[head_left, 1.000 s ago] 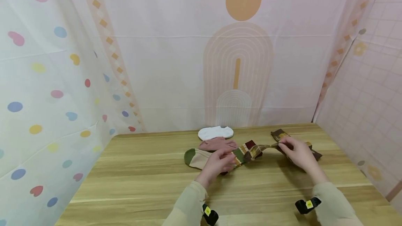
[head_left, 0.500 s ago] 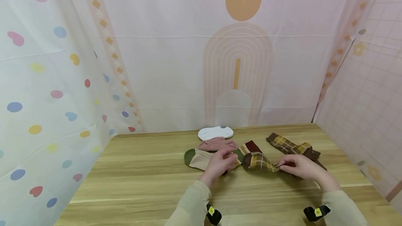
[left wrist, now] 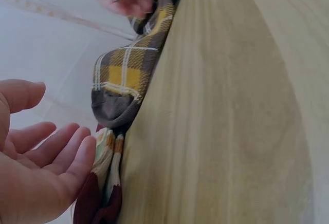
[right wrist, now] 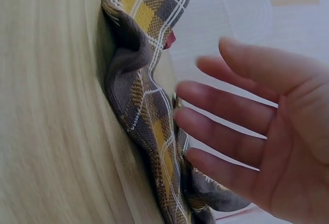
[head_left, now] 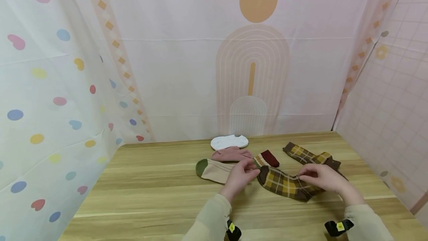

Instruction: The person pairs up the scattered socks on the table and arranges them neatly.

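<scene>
A brown and yellow plaid sock (head_left: 284,185) lies on the table between my hands, its dark toe to the left. My right hand (head_left: 326,178) hovers beside its upper edge; in the right wrist view the fingers (right wrist: 226,98) are loosely extended and hold nothing. Near the toe is my left hand (head_left: 240,178), and the left wrist view shows its relaxed fingers (left wrist: 72,154) apart from the plaid sock. Under and behind that hand lies a beige sock (head_left: 214,170) with a green toe and a striped, dark red cuff (head_left: 268,158). The middle of it is hidden.
Another plaid sock (head_left: 302,154) lies crumpled at the back right, partly behind my right hand. A dusty pink sock (head_left: 230,154) and a white low-cut sock (head_left: 227,142) lie behind the beige one. Patterned curtains (head_left: 180,84) stand around the wooden table (head_left: 150,196).
My right hand has drawn the pinched, twisted plaid sock toward the front, and it now lies spread out and released. My left hand has shifted slightly right.
</scene>
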Demonstrator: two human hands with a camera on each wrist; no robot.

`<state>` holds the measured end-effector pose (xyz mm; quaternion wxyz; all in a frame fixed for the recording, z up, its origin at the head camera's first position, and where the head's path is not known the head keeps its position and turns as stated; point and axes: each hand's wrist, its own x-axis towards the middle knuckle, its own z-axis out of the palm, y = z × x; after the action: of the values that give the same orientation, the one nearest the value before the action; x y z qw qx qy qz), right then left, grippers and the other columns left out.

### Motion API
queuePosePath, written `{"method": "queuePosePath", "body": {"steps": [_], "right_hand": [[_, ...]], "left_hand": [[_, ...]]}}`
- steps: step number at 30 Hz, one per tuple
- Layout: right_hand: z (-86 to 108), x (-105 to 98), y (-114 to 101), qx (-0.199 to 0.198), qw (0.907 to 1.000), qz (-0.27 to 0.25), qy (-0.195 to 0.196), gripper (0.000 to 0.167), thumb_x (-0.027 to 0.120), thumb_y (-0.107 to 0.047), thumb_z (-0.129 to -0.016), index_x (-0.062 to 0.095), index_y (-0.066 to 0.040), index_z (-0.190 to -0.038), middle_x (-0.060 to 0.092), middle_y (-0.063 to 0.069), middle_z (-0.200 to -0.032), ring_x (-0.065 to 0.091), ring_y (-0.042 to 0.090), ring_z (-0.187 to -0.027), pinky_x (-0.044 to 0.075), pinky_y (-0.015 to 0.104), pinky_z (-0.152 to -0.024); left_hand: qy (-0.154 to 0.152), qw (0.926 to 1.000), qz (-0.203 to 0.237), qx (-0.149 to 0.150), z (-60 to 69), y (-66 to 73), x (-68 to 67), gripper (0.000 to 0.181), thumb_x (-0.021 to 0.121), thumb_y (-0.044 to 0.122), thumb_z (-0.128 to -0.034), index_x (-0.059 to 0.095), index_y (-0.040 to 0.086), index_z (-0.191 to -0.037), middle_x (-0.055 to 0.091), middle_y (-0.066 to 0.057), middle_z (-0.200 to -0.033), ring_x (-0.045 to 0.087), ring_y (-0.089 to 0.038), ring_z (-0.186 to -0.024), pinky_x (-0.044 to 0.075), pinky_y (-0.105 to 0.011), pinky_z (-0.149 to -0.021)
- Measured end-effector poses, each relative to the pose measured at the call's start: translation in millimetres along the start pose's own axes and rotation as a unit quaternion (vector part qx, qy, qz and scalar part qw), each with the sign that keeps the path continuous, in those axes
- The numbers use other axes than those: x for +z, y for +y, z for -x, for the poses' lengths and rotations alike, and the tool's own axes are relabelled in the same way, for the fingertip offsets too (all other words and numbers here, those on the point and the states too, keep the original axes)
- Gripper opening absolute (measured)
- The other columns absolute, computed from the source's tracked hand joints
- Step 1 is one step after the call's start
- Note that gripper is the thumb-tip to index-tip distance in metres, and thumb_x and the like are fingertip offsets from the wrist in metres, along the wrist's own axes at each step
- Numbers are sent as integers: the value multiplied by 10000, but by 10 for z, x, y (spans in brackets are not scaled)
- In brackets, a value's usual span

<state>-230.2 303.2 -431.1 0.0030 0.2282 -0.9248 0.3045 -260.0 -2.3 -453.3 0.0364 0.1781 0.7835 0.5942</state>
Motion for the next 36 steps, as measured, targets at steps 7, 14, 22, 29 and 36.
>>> {"method": "queuePosePath", "body": {"steps": [7,14,22,29,36], "right_hand": [[10,-41,56,438,9950,500,749,115,683,-148,-942,698,-70,-1025,686,-9,-935,647,181,-828,530,363,-702],[76,-125,146,733,9885,720,1109,112,681,-111,-933,698,-23,-1001,687,61,-914,647,274,-827,526,457,-713],[189,-237,217,1194,9837,695,1148,130,648,-146,-957,676,-20,-944,654,50,-862,594,212,-762,486,418,-656],[315,-424,295,1572,9754,816,1315,209,607,-122,-973,631,85,-973,650,186,-885,617,359,-806,497,507,-694],[396,-490,390,2077,9680,1050,938,300,619,-152,-934,603,128,-1040,641,282,-943,615,433,-847,490,556,-732]], "left_hand": [[158,9954,-799,499,2,13,90,451,736,90,-884,589,-86,-1272,665,-210,-1133,657,-324,-1015,534,-357,-883],[268,9906,-1153,690,-8,10,142,459,749,99,-874,599,-68,-1274,672,-199,-1141,654,-290,-1022,539,-330,-862],[277,9858,-1480,743,4,4,173,453,749,116,-877,608,-52,-1274,671,-191,-1160,645,-285,-1036,528,-351,-869],[228,9847,-1587,688,1,-12,200,462,744,117,-883,604,-37,-1296,668,-169,-1184,639,-280,-1059,525,-360,-880],[187,9836,-1676,643,9,-23,229,454,755,112,-876,615,-36,-1281,666,-162,-1189,648,-277,-1031,530,-348,-862]]}}
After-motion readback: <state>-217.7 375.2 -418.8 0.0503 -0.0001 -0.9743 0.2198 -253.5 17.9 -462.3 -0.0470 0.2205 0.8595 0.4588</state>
